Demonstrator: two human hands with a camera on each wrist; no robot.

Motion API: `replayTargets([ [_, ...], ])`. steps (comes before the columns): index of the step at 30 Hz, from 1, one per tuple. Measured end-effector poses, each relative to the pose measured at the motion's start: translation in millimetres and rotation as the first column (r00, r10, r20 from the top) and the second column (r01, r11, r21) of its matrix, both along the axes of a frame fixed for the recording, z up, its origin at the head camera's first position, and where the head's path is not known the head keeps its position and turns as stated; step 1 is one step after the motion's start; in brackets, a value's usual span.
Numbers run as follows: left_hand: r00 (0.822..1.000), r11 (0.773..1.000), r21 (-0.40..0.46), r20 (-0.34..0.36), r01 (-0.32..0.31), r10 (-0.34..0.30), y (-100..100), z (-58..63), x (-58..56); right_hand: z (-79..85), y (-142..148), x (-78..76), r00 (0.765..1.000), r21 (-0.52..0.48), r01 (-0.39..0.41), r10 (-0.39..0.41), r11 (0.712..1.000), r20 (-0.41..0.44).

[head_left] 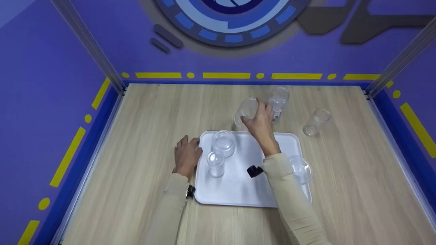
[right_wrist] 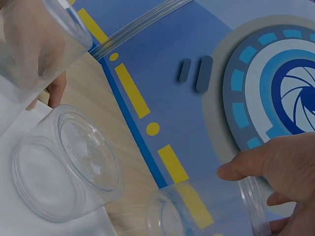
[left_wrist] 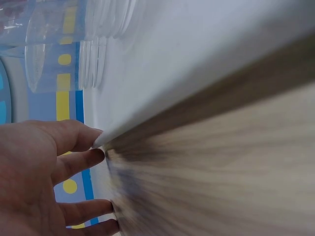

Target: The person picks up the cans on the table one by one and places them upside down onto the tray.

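Observation:
My left hand [head_left: 186, 157] is at the left edge of a white tray [head_left: 235, 190]. In the left wrist view its thumb and index fingertip pinch the tray's rim, while the other fingertips rest by the table. My right hand [head_left: 261, 123] grips a clear jar [head_left: 244, 112] just behind the tray's far edge; the right wrist view shows the thumb near the threaded mouth of this jar [right_wrist: 197, 211]. On the tray's left side stand a wide clear jar [head_left: 223, 143] and a slimmer one [head_left: 216, 165], both with their threaded mouths down.
Another clear jar [head_left: 301, 172] stands at the tray's right edge, partly behind the right sleeve. On the wooden table [head_left: 153, 112] a tall clear jar [head_left: 279, 98] stands just right of my right hand, and one more clear jar [head_left: 316, 122] is farther right. Blue panels [head_left: 218, 61] enclose the table.

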State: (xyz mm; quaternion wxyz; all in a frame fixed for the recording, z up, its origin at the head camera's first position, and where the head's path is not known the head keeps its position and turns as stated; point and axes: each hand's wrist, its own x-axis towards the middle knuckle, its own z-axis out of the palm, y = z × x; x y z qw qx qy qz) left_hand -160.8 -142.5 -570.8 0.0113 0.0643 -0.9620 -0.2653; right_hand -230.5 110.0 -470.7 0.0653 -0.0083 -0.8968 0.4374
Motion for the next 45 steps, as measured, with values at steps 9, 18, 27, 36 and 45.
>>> replayTargets([
  [9,1.000,1.000,0.009,-0.011,0.011,-0.010,-1.2,-1.4,1.9,-0.4,3.2,3.4,0.999,-0.014,0.011,-0.011,1.000,-0.035],
  [18,1.000,1.000,0.003,0.003,0.011,-0.011,-0.3,-0.5,1.9,-0.1,7.1,11.5,0.999,-0.099,0.031,-0.034,0.995,-0.022],
  [27,1.000,1.000,0.008,0.016,0.006,-0.006,-1.0,0.4,1.2,1.9,12.6,25.3,1.000,-0.258,0.022,-0.020,0.966,0.012],
  [36,1.000,1.000,0.031,0.012,0.005,-0.005,-1.3,0.5,1.4,0.0,18.7,35.8,0.999,-0.467,-0.019,0.039,0.884,0.032],
  [45,1.000,0.999,0.047,-0.009,0.010,-0.010,-3.5,-0.5,1.6,0.6,22.5,42.9,0.995,-0.590,0.017,0.043,0.807,0.088],
])
